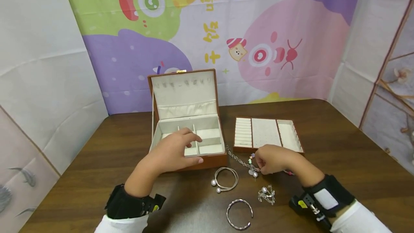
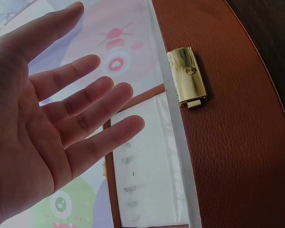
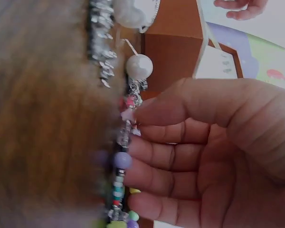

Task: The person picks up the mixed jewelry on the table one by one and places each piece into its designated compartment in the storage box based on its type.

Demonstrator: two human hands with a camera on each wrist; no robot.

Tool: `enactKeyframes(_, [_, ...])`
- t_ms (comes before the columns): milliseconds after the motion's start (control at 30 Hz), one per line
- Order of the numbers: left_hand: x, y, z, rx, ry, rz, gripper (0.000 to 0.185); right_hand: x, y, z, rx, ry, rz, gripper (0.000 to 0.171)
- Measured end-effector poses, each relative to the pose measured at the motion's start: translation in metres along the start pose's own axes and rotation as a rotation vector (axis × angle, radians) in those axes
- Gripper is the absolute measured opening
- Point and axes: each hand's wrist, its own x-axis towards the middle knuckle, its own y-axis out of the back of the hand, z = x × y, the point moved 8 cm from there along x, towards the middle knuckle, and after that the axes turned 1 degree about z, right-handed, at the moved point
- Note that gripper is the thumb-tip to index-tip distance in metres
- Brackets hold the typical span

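The beaded bracelet (image 1: 255, 164) lay on the counter (image 1: 339, 146) under the right hand (image 1: 275, 159), whose curled fingers (image 3: 180, 166) pinched its beads, a silver chain (image 1: 236, 157) running away from them toward the open jewelry box (image 1: 189, 132). The left hand (image 1: 176, 150) hovered with fingers spread and relaxed over the box, holding nothing. I judge that lifting could drag the chain along, because the two pieces seemed tangled just beside the fingertips.

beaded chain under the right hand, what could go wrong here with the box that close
The right hand curls its fingers on the beaded chain, whose far end lies against the open jewellery box; a pull may snag it there. The pearl bangle lies just beside the chain and might get dragged along. The left hand, open over the compartments, could nudge the box.
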Motion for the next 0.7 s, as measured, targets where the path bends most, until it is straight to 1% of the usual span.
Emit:
enactKeyframes(67, [0.000, -0.001, 0.000, -0.001, 0.001, -0.002, 0.042, -0.001, 0.004, 0.000, 0.025, 0.013, 0.021, 0.022])
enactKeyframes(167, [0.000, -0.001, -0.001, -0.003, 0.005, -0.006, 0.041, -0.003, 0.013, -0.002, 0.037, 0.057, 0.081, 0.021])
enactKeyframes(233, [0.000, -0.001, -0.001, -0.003, 0.005, -0.008, 0.040, -0.004, 0.020, -0.003, 0.055, 0.071, 0.118, 0.021])
enactKeyframes(367, [0.000, -0.002, -0.001, -0.002, 0.000, -0.013, 0.038, -0.007, 0.034, -0.005, 0.086, 0.077, 0.216, 0.021])
enactKeyframes(467, [0.001, -0.002, -0.001, 0.004, -0.006, -0.012, 0.037, -0.007, 0.043, -0.007, 0.140, 0.077, 0.294, 0.022])
enactKeyframes(533, [0.001, -0.002, 0.000, 0.009, -0.011, -0.012, 0.036, -0.008, 0.048, -0.008, 0.198, 0.083, 0.340, 0.022])
enactKeyframes(567, [0.001, -0.002, 0.000, 0.012, -0.014, -0.013, 0.035, -0.008, 0.049, -0.008, 0.247, 0.085, 0.354, 0.021])
enactKeyframes(633, [0.001, -0.002, 0.001, 0.012, -0.017, -0.016, 0.034, -0.008, 0.051, -0.008, 0.354, 0.089, 0.370, 0.018])
enactKeyframes(700, [0.002, -0.003, 0.001, 0.011, -0.022, -0.017, 0.033, -0.008, 0.051, -0.008, 0.483, 0.091, 0.369, 0.013])
